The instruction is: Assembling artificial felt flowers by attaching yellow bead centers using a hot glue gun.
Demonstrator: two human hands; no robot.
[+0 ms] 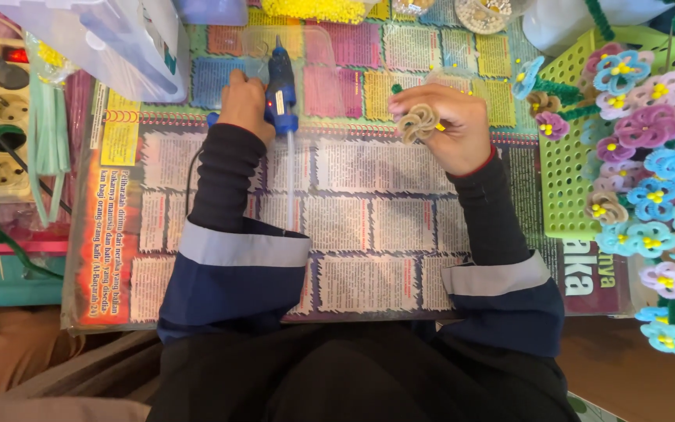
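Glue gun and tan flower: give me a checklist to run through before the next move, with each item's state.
1. Left hand grips the blue glue gun: ok.
2. Right hand holds the tan pipe-cleaner flower in its fingers: ok.
3. Glue stick loaded at the gun's back: ok.
4. Nozzle close to the flower: not ok, they are apart.
5. Gun hot and switched on: cannot tell.
6. Printed paper covers the surface under both hands: ok.
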